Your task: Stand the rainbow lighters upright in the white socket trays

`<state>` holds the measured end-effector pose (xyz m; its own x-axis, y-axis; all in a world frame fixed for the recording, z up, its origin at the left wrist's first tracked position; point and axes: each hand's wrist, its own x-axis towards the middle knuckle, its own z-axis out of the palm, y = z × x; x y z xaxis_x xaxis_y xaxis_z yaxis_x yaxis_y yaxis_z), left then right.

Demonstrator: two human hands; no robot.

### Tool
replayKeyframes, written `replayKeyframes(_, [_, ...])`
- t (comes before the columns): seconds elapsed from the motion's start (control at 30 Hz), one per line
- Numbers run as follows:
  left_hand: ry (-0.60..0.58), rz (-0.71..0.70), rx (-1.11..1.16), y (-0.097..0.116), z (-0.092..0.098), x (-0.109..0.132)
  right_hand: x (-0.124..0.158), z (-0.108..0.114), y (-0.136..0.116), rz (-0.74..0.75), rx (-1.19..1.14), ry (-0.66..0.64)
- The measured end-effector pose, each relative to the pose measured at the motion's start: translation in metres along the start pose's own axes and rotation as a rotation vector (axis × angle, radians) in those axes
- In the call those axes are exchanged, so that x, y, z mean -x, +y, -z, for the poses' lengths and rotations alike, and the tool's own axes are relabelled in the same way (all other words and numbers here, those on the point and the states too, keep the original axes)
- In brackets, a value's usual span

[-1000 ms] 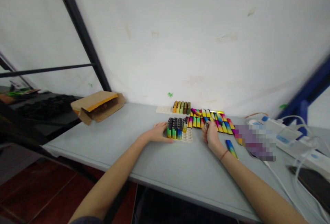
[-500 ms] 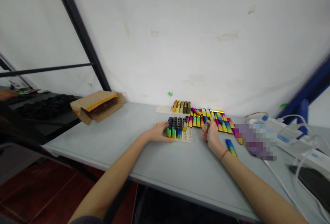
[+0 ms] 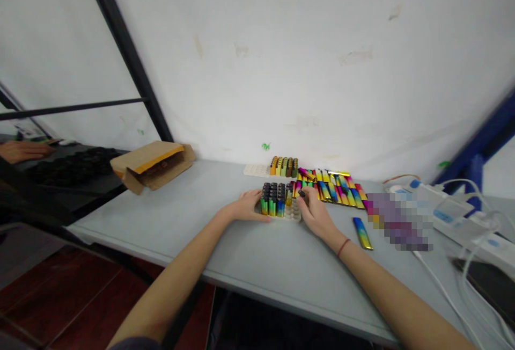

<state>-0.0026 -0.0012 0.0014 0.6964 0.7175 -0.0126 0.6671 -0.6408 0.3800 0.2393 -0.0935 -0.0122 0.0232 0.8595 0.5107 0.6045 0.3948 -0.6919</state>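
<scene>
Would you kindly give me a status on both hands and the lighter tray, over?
Left hand flat at left of tray. Right hand at its right side; grip unclear. Tray part-filled with upright lighters. Loose lighter beside right wrist.

A small packing workshop is suggested by rows of coloured lighters laid out on a grey bench, lower centre.

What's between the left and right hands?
Head view: a white tray of upright lighters fills the gap between left hand and right hand.
</scene>
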Motion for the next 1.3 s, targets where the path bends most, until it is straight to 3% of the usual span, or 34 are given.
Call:
replayKeyframes(0.13, [-0.002,-0.003,-0.009,-0.001,-0.001,0.000,-0.003,0.001,-0.005,0.133,-0.035,0.070])
replayKeyframes(0.3, [-0.001,-0.006,-0.020,0.000,-0.001,0.000,-0.001,-0.003,-0.003,0.026,-0.119,0.060])
replayKeyframes(0.43, [-0.007,0.010,-0.025,0.001,0.001,0.001,0.001,-0.006,-0.001,0.052,-0.077,0.017])
replayKeyframes(0.8, [0.003,-0.002,0.003,0.000,-0.001,0.000,-0.003,-0.003,-0.003,0.188,0.372,-0.099])
replayKeyframes(0.97, [-0.013,0.013,-0.004,0.000,0.000,0.000,-0.005,0.004,-0.018,0.199,0.602,-0.164])
replayKeyframes(1.07, [-0.013,0.007,-0.008,0.000,0.001,0.000,-0.010,0.022,-0.029,0.079,0.733,-0.139])
replayKeyframes(1.17, [-0.011,-0.003,-0.011,0.000,0.001,-0.001,-0.013,0.053,-0.027,-0.187,0.883,-0.134])
replayKeyframes(1.3, [-0.033,0.004,-0.022,0.002,0.002,-0.001,-0.013,0.102,-0.001,-0.489,0.933,-0.334])
